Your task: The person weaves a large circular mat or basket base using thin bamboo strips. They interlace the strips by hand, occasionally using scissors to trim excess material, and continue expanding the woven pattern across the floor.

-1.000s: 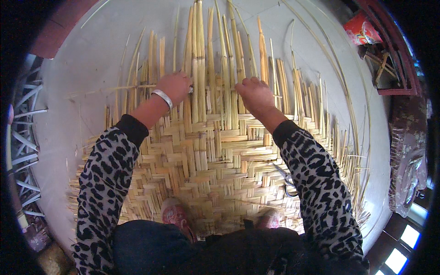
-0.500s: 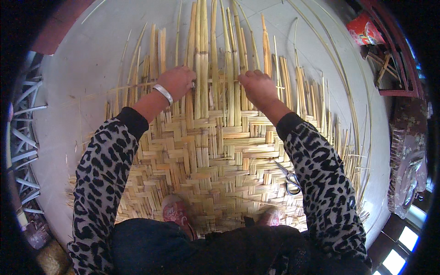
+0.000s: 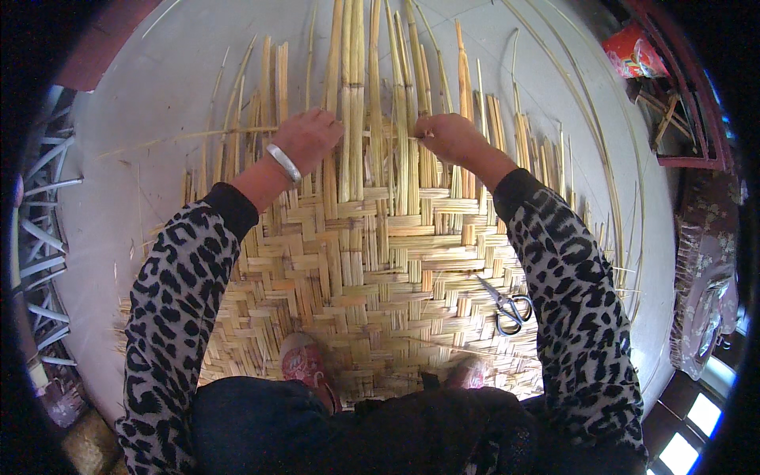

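A person's left hand (image 3: 307, 142) and right hand (image 3: 454, 139) are seemingly pinching a thin crosswise strip (image 3: 237, 131) over a mat (image 3: 372, 305) lying on the floor (image 3: 99, 206), its near side already woven while its long far-end splints (image 3: 352, 119) are still lying loose.

R hand (image 3: 455, 138) is now turned w/ fingers pointing more L; pale strip tip seen to its R a sec ago no longer shows. R sleeve (image 3: 566, 309) swung outward, uncovering scissors (image 3: 503, 302) handles.
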A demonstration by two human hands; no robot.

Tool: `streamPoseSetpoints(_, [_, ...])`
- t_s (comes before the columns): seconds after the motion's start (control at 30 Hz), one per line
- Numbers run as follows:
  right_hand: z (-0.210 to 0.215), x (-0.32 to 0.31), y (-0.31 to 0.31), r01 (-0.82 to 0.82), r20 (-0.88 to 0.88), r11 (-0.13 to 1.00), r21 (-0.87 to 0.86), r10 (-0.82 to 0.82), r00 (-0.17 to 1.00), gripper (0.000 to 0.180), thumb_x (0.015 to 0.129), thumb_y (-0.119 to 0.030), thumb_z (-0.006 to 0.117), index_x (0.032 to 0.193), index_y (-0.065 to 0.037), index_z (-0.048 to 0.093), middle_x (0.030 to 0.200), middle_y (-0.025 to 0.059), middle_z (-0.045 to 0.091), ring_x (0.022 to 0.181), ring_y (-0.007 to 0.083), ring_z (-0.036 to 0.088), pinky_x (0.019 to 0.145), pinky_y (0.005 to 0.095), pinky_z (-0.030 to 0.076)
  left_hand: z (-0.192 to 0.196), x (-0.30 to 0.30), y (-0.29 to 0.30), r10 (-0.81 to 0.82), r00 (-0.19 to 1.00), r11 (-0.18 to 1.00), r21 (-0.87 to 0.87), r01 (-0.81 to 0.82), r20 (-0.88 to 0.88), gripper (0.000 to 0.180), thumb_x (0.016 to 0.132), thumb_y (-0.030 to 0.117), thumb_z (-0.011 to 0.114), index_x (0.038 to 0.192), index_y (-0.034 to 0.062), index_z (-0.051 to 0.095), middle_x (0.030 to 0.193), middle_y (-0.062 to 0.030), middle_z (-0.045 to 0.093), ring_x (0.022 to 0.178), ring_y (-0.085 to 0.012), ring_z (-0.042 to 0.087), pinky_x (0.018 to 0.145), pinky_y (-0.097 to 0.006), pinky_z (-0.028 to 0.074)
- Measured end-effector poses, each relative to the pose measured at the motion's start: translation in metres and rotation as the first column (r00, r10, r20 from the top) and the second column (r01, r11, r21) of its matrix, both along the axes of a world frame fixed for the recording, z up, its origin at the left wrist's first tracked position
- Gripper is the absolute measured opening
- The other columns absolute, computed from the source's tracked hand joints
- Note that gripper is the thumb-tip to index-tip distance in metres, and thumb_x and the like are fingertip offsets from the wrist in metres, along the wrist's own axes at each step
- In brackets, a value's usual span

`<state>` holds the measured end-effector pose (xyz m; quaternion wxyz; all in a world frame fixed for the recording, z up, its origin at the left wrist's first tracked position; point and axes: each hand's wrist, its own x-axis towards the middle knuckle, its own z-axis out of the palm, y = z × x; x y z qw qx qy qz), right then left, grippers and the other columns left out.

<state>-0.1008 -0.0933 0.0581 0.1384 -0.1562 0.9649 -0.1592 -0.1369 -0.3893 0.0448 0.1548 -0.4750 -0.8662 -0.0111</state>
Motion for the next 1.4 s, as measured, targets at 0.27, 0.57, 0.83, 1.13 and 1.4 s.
streamPoseSetpoints(0.27, [0.001, -0.010, 0.006, -0.013, 0.045, 0.999, -0.033, 0.015, 0.999, 0.021, 0.081, -0.027, 0.067, 0.088, -0.007, 0.064, 0.085, 0.0132, 0.067, 0.082, 0.0324, 0.065, 0.075, 0.0420, 0.050, 0.009, -0.012, 0.004, 0.240, 0.793, 0.962, -0.029, -0.271, 0.559, 0.019, 0.085, 0.021, 0.063, 0.097, 0.0064, 0.062, 0.090, -0.0114, 0.066, 0.086, -0.0288, 0.065, 0.076, -0.043, 0.052])
streamPoseSetpoints(0.57, [-0.002, -0.004, 0.011, 0.101, 0.165, 0.983, -0.153, -0.075, 0.983, 0.027, 0.083, -0.032, 0.067, 0.090, -0.006, 0.065, 0.082, 0.0151, 0.067, 0.080, 0.0297, 0.065, 0.071, 0.0416, 0.050, 0.013, -0.044, 0.012, 0.262, 0.374, 0.924, -0.120, -0.363, 0.889, 0.014, 0.084, 0.011, 0.062, 0.094, 0.0007, 0.065, 0.074, -0.0120, 0.067, 0.052, -0.0208, 0.064, 0.055, -0.033, 0.053])
streamPoseSetpoints(0.83, [-0.005, 0.003, 0.043, -0.100, 0.229, 0.994, 0.051, 0.086, 0.970, 0.026, 0.088, -0.026, 0.055, 0.094, -0.004, 0.068, 0.089, 0.0213, 0.067, 0.084, 0.0398, 0.064, 0.079, 0.0470, 0.050, 0.002, -0.006, 0.009, 0.092, 0.768, 0.934, 0.212, -0.287, 0.634, 0.024, 0.077, 0.013, 0.059, 0.096, -0.0012, 0.063, 0.088, -0.0198, 0.066, 0.084, -0.0396, 0.061, 0.075, -0.042, 0.049])
streamPoseSetpoints(1.13, [-0.019, 0.011, 0.008, 0.084, 0.244, 0.975, -0.204, -0.033, 0.969, 0.034, 0.088, -0.037, 0.060, 0.098, -0.005, 0.065, 0.092, 0.0200, 0.068, 0.085, 0.0389, 0.064, 0.077, 0.0471, 0.050, 0.014, 0.038, 0.026, 0.226, 0.143, 0.747, -0.077, -0.660, 0.964, 0.048, 0.071, 0.036, 0.073, 0.091, -0.0061, 0.062, 0.078, -0.0157, 0.064, 0.074, -0.0255, 0.064, 0.068, -0.040, 0.050])
streamPoseSetpoints(1.4, [-0.025, 0.018, 0.011, 0.151, 0.189, 0.914, -0.376, -0.084, 0.978, 0.034, 0.088, -0.037, 0.062, 0.100, -0.005, 0.065, 0.092, 0.0157, 0.069, 0.085, 0.0332, 0.066, 0.077, 0.0426, 0.052, 0.007, 0.027, 0.032, 0.114, -0.193, 0.754, -0.211, -0.622, 0.975, 0.052, 0.067, 0.038, 0.082, 0.097, -0.0018, 0.067, 0.083, -0.0089, 0.068, 0.067, -0.0167, 0.063, 0.056, -0.034, 0.052])
